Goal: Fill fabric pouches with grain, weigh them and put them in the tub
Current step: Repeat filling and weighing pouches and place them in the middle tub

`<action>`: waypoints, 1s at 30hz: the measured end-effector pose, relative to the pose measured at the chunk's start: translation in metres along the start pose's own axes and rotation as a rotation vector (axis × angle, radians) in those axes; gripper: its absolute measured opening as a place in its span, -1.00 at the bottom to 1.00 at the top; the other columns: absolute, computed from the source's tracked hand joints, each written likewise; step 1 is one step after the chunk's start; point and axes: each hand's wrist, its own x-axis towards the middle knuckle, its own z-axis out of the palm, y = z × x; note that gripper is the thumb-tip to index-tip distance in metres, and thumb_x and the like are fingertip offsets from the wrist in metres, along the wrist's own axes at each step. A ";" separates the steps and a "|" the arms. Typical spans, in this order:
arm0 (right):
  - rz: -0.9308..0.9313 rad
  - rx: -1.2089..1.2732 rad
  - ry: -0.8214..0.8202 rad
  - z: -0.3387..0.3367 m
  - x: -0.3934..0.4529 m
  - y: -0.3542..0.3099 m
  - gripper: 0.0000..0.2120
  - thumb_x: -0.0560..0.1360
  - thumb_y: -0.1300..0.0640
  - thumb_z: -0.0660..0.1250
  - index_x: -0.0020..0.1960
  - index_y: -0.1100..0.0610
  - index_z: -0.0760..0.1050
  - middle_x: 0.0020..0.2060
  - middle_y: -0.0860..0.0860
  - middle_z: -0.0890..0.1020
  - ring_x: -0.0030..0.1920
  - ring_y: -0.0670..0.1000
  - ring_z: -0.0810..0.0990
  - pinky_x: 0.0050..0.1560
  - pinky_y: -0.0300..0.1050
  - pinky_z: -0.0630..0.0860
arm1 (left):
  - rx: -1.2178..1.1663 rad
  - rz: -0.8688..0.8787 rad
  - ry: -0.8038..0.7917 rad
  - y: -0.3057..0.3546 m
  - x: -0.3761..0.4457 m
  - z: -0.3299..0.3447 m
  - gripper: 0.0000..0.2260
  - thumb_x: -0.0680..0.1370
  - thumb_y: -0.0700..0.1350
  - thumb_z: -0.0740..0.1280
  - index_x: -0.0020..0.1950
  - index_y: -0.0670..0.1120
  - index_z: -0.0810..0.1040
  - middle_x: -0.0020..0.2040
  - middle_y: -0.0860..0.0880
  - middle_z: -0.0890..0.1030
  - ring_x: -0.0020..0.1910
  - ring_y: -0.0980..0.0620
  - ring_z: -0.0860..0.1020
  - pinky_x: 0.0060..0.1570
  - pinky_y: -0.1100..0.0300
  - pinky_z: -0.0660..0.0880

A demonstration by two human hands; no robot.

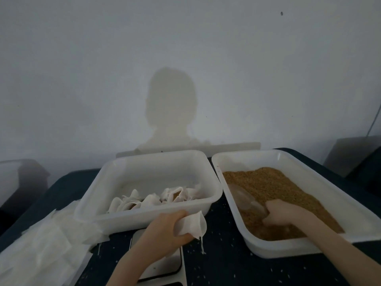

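Left hand: the left hand [165, 230] grips an empty white fabric pouch [190, 226], fingers curled round its body, the open mouth turned toward the grain side; its drawstrings [202, 245] dangle below.
Right hand: the right hand [282, 212] is down in the grain tub, fingers wrapped round the handle of a clear plastic scoop [246, 198] whose bowl lies in the grain.
Grain: brown grain [274, 188] fills most of the right-hand white tub [309, 247], heaped toward the far end.
Filled pouches: several white pouches [156, 199] lie bunched along the near wall of the left-hand white tub [144, 218]; at least one shows brown grain at its mouth.
Scale: a flat white scale [165, 267] sits just in front of the left tub, under the left wrist; its display is hidden, so I cannot tell any reading.
Spare pouches: a loose stack of flat white fabric [41, 250] lies to the left, beside the left tub's near corner.
Table: a dark tabletop [222, 254] carries everything, with stray pale grains scattered between the tubs.
Wall: a plain pale wall [82, 79] behind, with the shadow of a person's head and shoulders [171, 112] cast on it.
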 end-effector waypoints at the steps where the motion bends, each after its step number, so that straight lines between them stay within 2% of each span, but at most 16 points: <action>1: 0.024 -0.046 0.046 -0.003 0.000 0.005 -0.83 0.54 0.03 0.28 0.06 0.06 0.36 -0.06 -0.02 0.52 -0.17 -0.07 0.52 -0.25 -0.24 0.45 | -0.003 0.000 0.004 -0.001 -0.001 0.000 -0.79 0.41 0.16 0.38 0.00 0.36 0.47 -0.08 0.38 0.55 -0.06 0.36 0.51 -0.05 0.36 0.46; 3: 0.071 -0.154 0.171 -0.009 -0.001 0.019 -0.84 0.54 0.07 0.25 0.08 0.04 0.33 -0.07 -0.04 0.51 -0.13 -0.07 0.51 -0.25 -0.25 0.43 | -0.004 0.000 0.010 -0.003 -0.002 0.000 -0.80 0.42 0.14 0.39 -0.01 0.33 0.47 -0.10 0.36 0.56 -0.07 0.34 0.51 -0.03 0.30 0.48; 6: 0.142 -0.278 0.307 -0.018 -0.005 0.041 -0.79 0.52 0.16 0.24 0.14 -0.01 0.41 -0.02 -0.07 0.55 -0.03 -0.07 0.54 -0.09 -0.23 0.51 | 0.003 0.000 0.016 -0.004 -0.003 0.000 -0.82 0.41 0.13 0.39 -0.03 0.31 0.47 -0.11 0.32 0.57 -0.07 0.31 0.52 -0.01 0.26 0.49; 10: 0.222 -0.443 0.417 -0.030 -0.011 0.056 -0.79 0.54 0.16 0.25 0.12 -0.07 0.50 0.00 -0.12 0.57 0.03 -0.09 0.57 -0.04 -0.24 0.41 | 0.011 -0.005 0.012 -0.002 -0.002 0.000 -0.81 0.41 0.11 0.40 -0.08 0.35 0.44 -0.14 0.35 0.55 -0.07 0.34 0.50 -0.08 0.35 0.44; 13: 0.161 -0.553 0.530 -0.036 -0.015 0.059 -0.73 0.53 0.20 0.24 0.08 -0.14 0.55 -0.07 -0.15 0.57 0.01 -0.11 0.55 0.03 -0.25 0.38 | 0.006 -0.017 -0.008 0.000 0.000 0.002 -0.79 0.42 0.09 0.42 -0.09 0.36 0.43 -0.13 0.47 0.50 -0.04 0.42 0.46 -0.17 0.42 0.38; 15: 0.081 -0.588 0.572 -0.040 -0.019 0.059 -0.69 0.52 0.21 0.25 0.08 -0.17 0.55 -0.03 -0.16 0.58 0.03 -0.11 0.53 0.12 -0.23 0.36 | 0.013 -0.022 -0.015 0.000 0.002 0.003 -0.80 0.42 0.10 0.42 -0.09 0.35 0.43 -0.12 0.51 0.48 -0.03 0.46 0.44 -0.19 0.44 0.37; 20: -0.074 -0.445 0.516 -0.038 -0.020 0.057 -0.70 0.50 0.23 0.29 0.03 -0.16 0.60 -0.04 -0.15 0.59 0.01 -0.10 0.52 0.14 -0.24 0.42 | -0.003 -0.035 -0.003 -0.003 0.000 0.008 -0.77 0.40 0.13 0.42 -0.05 0.39 0.43 -0.09 0.49 0.50 -0.02 0.41 0.47 -0.13 0.41 0.39; 23: -0.144 -0.342 0.428 -0.031 -0.018 0.060 -0.66 0.49 0.26 0.29 0.05 -0.15 0.60 -0.03 -0.20 0.60 0.03 -0.17 0.54 0.12 -0.31 0.42 | -0.008 -0.035 -0.004 -0.002 -0.001 0.008 -0.74 0.41 0.11 0.44 -0.05 0.40 0.42 -0.09 0.51 0.49 -0.01 0.43 0.46 -0.14 0.42 0.39; 27: -0.117 -0.192 0.315 -0.024 -0.012 0.072 -0.68 0.47 0.29 0.28 0.02 -0.11 0.59 -0.05 -0.22 0.55 -0.01 -0.20 0.52 0.07 -0.30 0.45 | -0.012 -0.017 -0.001 0.001 -0.003 0.005 -0.77 0.41 0.10 0.43 -0.07 0.37 0.44 -0.09 0.52 0.49 -0.03 0.43 0.47 -0.18 0.44 0.37; 30: -0.080 -0.093 0.226 -0.021 -0.011 0.081 -0.70 0.49 0.26 0.26 -0.04 -0.15 0.52 -0.03 -0.19 0.54 -0.03 -0.20 0.50 -0.03 -0.33 0.41 | -0.012 -0.018 0.008 0.002 -0.004 0.003 -0.78 0.39 0.12 0.42 -0.07 0.39 0.45 -0.12 0.45 0.53 -0.05 0.39 0.49 -0.16 0.43 0.38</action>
